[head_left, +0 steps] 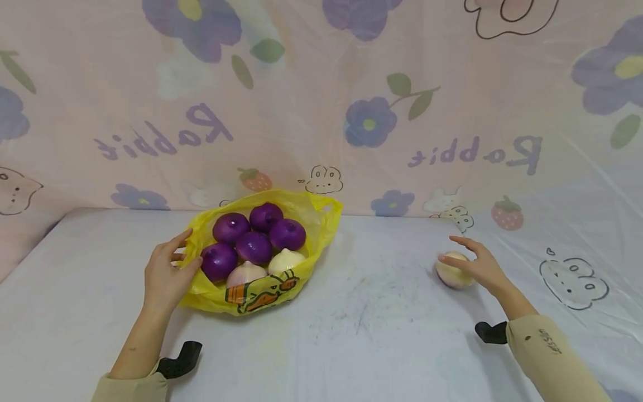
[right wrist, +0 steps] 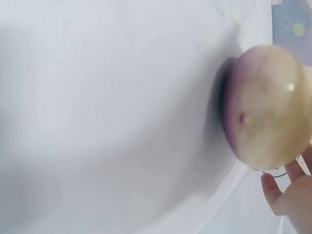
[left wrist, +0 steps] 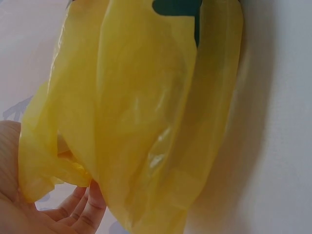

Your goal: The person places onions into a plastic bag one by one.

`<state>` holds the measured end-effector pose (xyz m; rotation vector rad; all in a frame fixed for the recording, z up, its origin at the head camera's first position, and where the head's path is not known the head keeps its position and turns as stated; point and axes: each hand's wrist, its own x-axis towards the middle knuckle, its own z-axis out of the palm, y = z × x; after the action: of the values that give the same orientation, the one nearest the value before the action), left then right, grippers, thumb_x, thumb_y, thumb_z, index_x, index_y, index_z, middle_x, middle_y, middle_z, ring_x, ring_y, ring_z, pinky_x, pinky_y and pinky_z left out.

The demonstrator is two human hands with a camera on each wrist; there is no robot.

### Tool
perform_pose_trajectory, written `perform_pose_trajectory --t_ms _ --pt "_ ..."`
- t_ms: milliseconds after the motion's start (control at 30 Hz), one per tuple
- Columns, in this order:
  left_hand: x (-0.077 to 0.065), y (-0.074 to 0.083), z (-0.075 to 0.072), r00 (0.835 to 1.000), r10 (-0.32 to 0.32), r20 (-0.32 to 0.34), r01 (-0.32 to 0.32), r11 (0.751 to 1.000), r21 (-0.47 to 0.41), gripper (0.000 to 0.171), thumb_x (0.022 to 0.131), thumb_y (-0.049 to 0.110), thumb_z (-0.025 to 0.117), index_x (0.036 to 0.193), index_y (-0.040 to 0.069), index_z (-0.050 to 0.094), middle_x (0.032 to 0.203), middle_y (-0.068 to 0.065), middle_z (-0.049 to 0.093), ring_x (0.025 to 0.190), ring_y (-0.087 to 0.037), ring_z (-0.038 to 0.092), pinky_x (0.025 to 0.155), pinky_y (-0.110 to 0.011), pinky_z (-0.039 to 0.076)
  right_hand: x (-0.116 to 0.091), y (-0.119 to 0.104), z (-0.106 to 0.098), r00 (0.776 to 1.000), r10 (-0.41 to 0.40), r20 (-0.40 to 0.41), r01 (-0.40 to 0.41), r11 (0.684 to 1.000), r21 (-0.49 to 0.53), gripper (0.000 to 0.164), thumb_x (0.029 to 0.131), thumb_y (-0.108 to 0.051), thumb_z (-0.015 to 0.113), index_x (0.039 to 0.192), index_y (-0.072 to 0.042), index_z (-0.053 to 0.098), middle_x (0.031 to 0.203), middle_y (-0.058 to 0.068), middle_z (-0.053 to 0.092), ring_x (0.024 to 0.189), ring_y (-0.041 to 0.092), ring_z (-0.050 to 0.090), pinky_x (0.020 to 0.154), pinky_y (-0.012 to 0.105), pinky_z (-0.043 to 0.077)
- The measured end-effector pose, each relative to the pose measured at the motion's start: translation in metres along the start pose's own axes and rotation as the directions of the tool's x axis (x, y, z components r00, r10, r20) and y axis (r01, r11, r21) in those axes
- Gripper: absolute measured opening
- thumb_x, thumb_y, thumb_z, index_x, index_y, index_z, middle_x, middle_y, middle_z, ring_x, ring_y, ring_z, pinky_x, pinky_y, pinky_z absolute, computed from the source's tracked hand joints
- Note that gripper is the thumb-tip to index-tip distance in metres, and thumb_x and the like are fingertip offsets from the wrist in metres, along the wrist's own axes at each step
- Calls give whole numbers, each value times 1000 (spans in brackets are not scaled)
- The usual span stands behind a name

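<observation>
A yellow plastic bag (head_left: 324, 234) lies with its mouth spread wide on the table. Several purple onions (head_left: 253, 248) fill it, with a pinkish-white onion (head_left: 246, 273) and a cream-white onion (head_left: 285, 261) at the front. My left hand (head_left: 168, 273) grips the bag's left edge, thumb inside the rim; the left wrist view has the bag's yellow side (left wrist: 141, 117) beside that hand (left wrist: 29, 214). Over at the right, my right hand (head_left: 479, 268) reaches over a pale onion (head_left: 452, 273) with fingers spread. In the right wrist view this onion (right wrist: 265, 107) shows a purplish side, the fingertips beside it.
The white tabletop (head_left: 361, 335) has grey scuffs between the bag and the lone onion. Behind it hangs a pink printed cloth (head_left: 301, 111) with flowers, rabbits and strawberries. A black wrist mount (head_left: 181, 360) sticks out below the left forearm, another (head_left: 491, 332) by the right sleeve.
</observation>
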<state>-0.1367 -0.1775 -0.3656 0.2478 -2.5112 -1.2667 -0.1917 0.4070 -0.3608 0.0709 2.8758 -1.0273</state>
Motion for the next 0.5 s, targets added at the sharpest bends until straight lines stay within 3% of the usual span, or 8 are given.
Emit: perform_pose_trajectory --t_ms 200,500 --pt "0 0 0 1000 4 -6 -4 1000 4 58 85 6 63 141 6 47 126 -24 50 100 -35 52 70 -23 39 -3 9 -1 998 -46 32 46 999 -20 80 87 -42 65 149 -5 31 153 29 22 136 53 19 97 74 22" --pt "1 1 1 1000 0 1 0 1000 5 58 86 6 62 141 5 47 126 -25 49 101 -36 52 72 -31 41 -12 21 -1 997 -27 75 28 1000 -15 81 86 -41 67 150 -7 29 151 29 25 132 49 27 95 70 28"
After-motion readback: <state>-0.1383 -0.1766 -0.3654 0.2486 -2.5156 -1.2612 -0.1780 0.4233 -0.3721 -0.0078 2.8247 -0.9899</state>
